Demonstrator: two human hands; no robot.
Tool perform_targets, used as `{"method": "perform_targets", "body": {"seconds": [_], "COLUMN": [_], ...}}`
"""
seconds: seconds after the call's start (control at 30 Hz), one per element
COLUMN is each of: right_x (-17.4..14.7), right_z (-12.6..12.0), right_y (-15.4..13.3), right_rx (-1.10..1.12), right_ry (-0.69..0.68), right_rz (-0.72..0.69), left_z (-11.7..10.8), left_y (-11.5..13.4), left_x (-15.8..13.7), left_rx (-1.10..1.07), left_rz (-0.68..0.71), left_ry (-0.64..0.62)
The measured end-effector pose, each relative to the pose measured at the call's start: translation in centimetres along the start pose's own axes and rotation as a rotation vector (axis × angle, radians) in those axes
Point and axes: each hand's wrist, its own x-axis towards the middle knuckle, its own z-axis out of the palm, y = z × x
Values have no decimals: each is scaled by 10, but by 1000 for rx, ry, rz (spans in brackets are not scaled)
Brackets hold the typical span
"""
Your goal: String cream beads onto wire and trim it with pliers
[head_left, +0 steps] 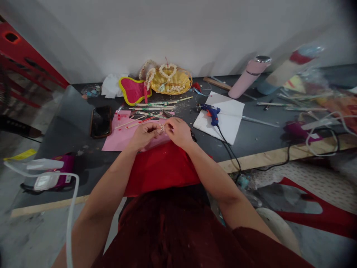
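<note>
My left hand (145, 135) and my right hand (179, 131) meet over a pink sheet (115, 140), fingers pinched. Between their fingertips is a small cream-coloured piece (162, 127), speckled and knobbly, too small to name exactly. Both hands grip it from opposite sides. Red cloth (164, 167) lies just below my wrists, over the table's front edge. Beyond the hands, several printed paper-wrapped sticks (150, 108) are scattered on the sheet and table. A yellow woven basket (182, 82) behind them bears a cream heart-shaped ring (167, 73) and other cream beaded pieces.
A phone (100, 122) lies left of the sheet. To the right, a blue glue gun (212, 113) rests on white paper (232, 128), its cord running over the front edge. A pink bottle (248, 79) stands behind. A white cable (73, 201) hangs at lower left.
</note>
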Motion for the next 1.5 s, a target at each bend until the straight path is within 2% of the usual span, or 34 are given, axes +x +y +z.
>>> {"method": "perform_targets", "body": {"seconds": [0.07, 0.17, 0.27, 0.4, 0.6, 0.7, 0.93, 1.5], "right_x": [1, 2, 2, 2, 1, 2, 3, 3], "right_z": [-1, -4, -4, -1, -1, -2, -1, 3], "right_y": [7, 15, 18, 19, 23, 22, 24, 28], "right_rx": [29, 89, 138, 190, 290, 318, 330, 331], "right_ry": [31, 67, 75, 85, 184, 217, 291, 164], "right_rz": [79, 171, 193, 179, 159, 153, 150, 153], "left_z": [-2, -7, -10, -12, -21, -23, -24, -25], "left_y": [-5, -14, -20, -22, -21, -22, -24, -20], "left_x": [1, 4, 6, 6, 4, 4, 5, 4], "left_rx": [98, 380, 545, 556, 523, 520, 586, 574], "left_rz": [32, 91, 106, 120, 154, 194, 201, 126], "left_ry": [71, 193, 215, 253, 472, 539, 564, 573]}}
